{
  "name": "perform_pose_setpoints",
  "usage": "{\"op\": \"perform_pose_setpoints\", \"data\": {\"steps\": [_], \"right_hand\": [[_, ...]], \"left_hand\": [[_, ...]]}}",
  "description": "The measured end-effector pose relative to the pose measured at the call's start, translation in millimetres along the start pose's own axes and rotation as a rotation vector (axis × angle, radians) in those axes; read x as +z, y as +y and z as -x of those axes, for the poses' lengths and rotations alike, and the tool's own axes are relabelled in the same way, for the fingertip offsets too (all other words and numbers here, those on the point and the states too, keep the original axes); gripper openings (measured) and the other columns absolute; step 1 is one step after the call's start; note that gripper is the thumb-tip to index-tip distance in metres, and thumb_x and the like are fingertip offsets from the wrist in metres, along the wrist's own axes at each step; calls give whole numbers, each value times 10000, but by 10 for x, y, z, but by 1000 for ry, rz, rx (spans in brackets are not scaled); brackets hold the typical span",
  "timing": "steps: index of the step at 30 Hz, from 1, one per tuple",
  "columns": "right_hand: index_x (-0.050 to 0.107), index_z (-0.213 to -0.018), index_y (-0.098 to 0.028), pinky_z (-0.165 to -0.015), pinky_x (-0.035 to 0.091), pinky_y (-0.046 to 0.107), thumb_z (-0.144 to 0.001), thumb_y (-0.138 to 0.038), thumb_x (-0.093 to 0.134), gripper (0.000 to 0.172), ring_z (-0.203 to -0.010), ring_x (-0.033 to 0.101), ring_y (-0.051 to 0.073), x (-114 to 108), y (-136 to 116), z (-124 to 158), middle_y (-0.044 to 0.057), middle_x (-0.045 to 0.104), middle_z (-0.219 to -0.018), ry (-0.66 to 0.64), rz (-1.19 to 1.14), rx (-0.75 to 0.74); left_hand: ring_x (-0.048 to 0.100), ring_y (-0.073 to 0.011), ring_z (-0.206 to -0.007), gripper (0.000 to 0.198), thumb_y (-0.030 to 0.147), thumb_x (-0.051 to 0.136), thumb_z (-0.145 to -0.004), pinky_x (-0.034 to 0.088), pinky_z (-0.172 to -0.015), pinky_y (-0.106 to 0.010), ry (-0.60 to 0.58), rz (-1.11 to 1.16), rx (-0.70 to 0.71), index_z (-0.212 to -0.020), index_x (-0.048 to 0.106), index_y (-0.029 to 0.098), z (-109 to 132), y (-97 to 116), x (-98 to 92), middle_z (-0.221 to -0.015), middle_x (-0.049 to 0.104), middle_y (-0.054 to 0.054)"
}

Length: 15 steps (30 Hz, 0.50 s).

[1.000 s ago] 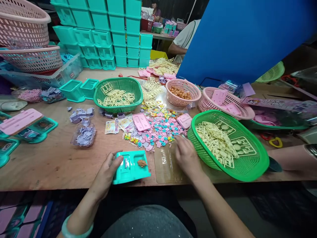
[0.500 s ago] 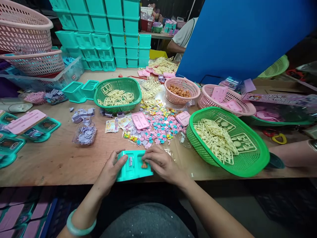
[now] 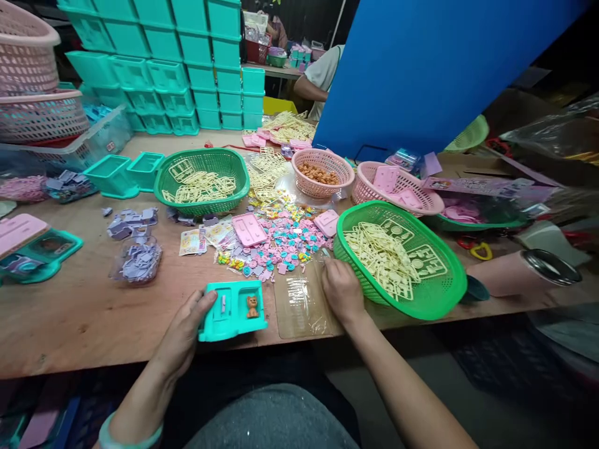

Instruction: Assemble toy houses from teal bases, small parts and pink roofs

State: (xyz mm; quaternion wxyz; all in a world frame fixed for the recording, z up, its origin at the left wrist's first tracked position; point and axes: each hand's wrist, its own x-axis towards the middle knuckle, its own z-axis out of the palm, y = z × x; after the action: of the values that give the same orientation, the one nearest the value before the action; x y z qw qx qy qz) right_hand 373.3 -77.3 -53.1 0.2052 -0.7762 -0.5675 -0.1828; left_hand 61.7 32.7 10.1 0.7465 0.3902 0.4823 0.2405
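Note:
My left hand [image 3: 183,324] grips the left edge of a teal plastic toy case [image 3: 236,325], thumb on top, over the table's front edge. In the case's right recess sits a small brown animal figure [image 3: 253,307]; a small lilac piece [image 3: 223,304] stands in the left recess. My right hand [image 3: 342,290] is down on the table beside the green basket [image 3: 456,284], its fingers curled and their tips hidden. Just left of it lies a brown sheet [image 3: 285,312] with small clear pieces on it. Beyond is a pile of pink, blue and yellow small parts [image 3: 290,240].
Cream part frames fill another green basket [image 3: 241,187]. Brown figures lie in a pink basket [image 3: 344,181]. Lilac pieces sit in a clear tub [image 3: 140,262]. Teal cases [image 3: 191,47] are stacked behind. A blue board [image 3: 412,75] leans at the back; a tumbler [image 3: 510,274] lies right.
My right hand has left the brown figure in the case and moved right to the table beside the green basket. My left hand still holds the case; the whole view has shifted.

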Motion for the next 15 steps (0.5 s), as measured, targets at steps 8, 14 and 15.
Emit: {"op": "perform_pose_setpoints", "data": {"steps": [8,14,15], "right_hand": [[646,-1050,-185,-601,543,289,-956,-317,560,183,-626,628,161,-177,-561,192,44,691,-822,-246,-721,274],[545,-1390,-174,-1039,508,478,-961,-91,430,452,-1295,543,285,-212,-338,134,164,589,-1405,-307,-474,-393],[524,-1416,-170,-1068,490,493,-957,-76,426,478,-1346,497,289,-195,-334,86,160,557,-1453,-340,-446,-502]], "left_hand": [[709,-239,-900,507,563,804,-723,572,-702,-292,107,52,53,-1022,603,206,93,-26,-161,-946,740,-30],[725,-268,-914,586,584,818,-690,585,-721,-320,75,29,55,-1069,621,183,82,10,-150,-988,756,-63],[728,-275,-909,591,589,814,-691,586,-713,-326,62,23,59,-1072,627,178,75,15,-143,-990,759,-71]]}}
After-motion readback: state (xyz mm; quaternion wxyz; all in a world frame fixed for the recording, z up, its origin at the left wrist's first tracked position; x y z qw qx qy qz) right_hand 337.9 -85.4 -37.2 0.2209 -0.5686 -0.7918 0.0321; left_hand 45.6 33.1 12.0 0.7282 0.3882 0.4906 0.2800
